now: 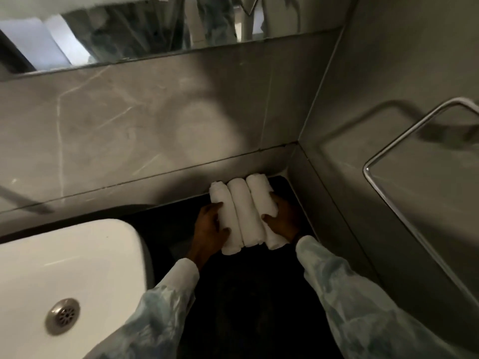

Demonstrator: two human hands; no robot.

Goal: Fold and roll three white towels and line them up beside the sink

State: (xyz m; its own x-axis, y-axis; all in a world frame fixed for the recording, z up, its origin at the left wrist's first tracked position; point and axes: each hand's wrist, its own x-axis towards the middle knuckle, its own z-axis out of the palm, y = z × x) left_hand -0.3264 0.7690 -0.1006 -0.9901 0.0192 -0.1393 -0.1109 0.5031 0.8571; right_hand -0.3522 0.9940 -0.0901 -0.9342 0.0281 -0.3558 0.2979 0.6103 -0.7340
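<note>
Three rolled white towels lie side by side on the black counter, in the corner to the right of the white sink: a left roll, a middle roll and a right roll. They touch each other and point toward the back wall. My left hand presses against the outer side of the left roll. My right hand presses against the outer side of the right roll, fingers over its top. Both hands squeeze the row together.
The grey marble back wall and side wall close the corner right behind the towels. A mirror runs above. A chrome towel rail sticks out from the right wall. The sink drain is at lower left.
</note>
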